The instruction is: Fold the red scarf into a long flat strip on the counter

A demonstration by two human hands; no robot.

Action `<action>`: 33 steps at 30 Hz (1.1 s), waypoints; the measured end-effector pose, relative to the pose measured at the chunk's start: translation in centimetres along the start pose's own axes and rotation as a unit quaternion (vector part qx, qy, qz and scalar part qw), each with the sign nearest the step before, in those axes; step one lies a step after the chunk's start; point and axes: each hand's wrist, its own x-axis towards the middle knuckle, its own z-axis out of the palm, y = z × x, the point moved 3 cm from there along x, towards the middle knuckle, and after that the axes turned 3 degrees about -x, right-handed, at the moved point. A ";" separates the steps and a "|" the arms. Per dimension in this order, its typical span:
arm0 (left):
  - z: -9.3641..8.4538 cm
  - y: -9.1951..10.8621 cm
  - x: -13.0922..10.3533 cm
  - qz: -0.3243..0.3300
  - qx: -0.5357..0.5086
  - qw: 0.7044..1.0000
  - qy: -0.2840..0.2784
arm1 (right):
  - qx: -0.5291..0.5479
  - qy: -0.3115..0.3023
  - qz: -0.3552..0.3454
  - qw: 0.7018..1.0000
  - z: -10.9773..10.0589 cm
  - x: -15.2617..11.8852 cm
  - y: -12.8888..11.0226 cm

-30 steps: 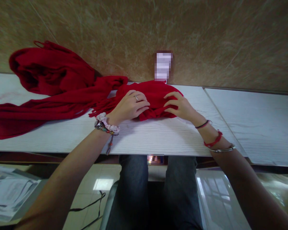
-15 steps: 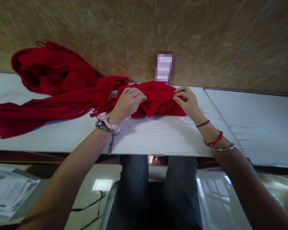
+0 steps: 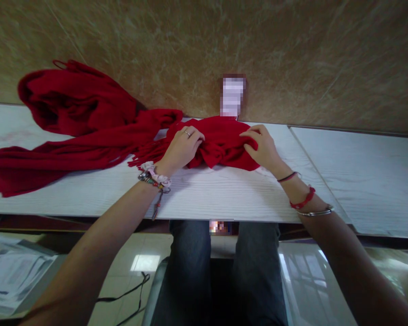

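A bunched red scarf point(image 3: 221, 136) lies on the white table under both hands, its folds gathered in the middle. My left hand point(image 3: 185, 147) is closed on the scarf's left part, fingers curled down into the cloth. At the right end, my right hand point(image 3: 260, 145) grips the scarf's edge between thumb and fingers. Red fringe point(image 3: 144, 154) spreads out left of my left hand. More red cloth point(image 3: 78, 108) is heaped at the left against the wall, with a long flat strip point(image 3: 47, 165) reaching to the left edge. Whether all the cloth is one piece, I cannot tell.
The white table point(image 3: 204, 194) is narrow and backs onto a brown marbled wall point(image 3: 292, 54). A blurred-out upright card or phone point(image 3: 233, 96) stands behind the scarf. Papers point(image 3: 17, 271) lie in a tray at lower left. A black strap point(image 3: 136, 290) is on the floor.
My right hand has shifted slightly left and turned inward, with the cloth's right end drawn in and bunched more. My left hand has moved slightly left.
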 end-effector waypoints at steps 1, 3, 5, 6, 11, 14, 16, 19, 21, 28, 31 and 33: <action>-0.1 0.2 0.0 0.012 0.002 1.000 0.003 | 0.000 -0.018 -0.027 0.999 -0.1 -0.1 -0.6; -0.6 0.7 -0.1 0.042 -0.004 0.999 0.014 | 0.012 -0.058 -0.071 0.996 -0.1 -0.1 -1.5; -0.9 1.4 -0.1 0.088 -0.019 0.996 0.006 | 0.030 -0.099 -0.096 0.990 0.1 -0.3 -2.0; -1.1 1.8 -0.1 0.114 -0.026 0.993 -0.008 | 0.041 -0.117 -0.104 0.987 0.2 -0.3 -2.1; -1.3 3.3 -0.3 0.182 -0.027 0.979 -0.085 | 0.074 -0.143 -0.109 0.981 0.4 -0.3 -1.9; -1.4 3.5 -0.3 0.176 -0.031 0.979 -0.099 | 0.097 -0.133 -0.091 0.982 0.4 -0.2 -1.7; -1.3 3.4 -0.2 0.169 -0.033 0.981 -0.092 | 0.116 -0.130 -0.074 0.982 0.5 -0.1 -1.6; -1.0 2.9 -0.2 0.152 -0.027 0.986 -0.065 | 0.156 -0.111 -0.045 0.981 0.4 0.0 -1.3; -1.1 2.4 -0.2 0.123 -0.026 0.992 -0.026 | 0.192 -0.081 -0.019 0.978 0.3 0.2 -0.9; -1.3 -0.6 0.0 -0.062 -0.101 0.983 0.139 | 0.327 0.073 0.147 0.930 0.6 0.6 1.7; -0.5 -1.2 0.1 -0.072 -0.097 0.984 0.127 | 0.340 0.069 0.195 0.918 1.5 0.4 2.7; -0.1 -1.0 0.0 -0.057 -0.057 0.992 0.094 | 0.292 0.051 0.202 0.934 1.8 0.2 2.9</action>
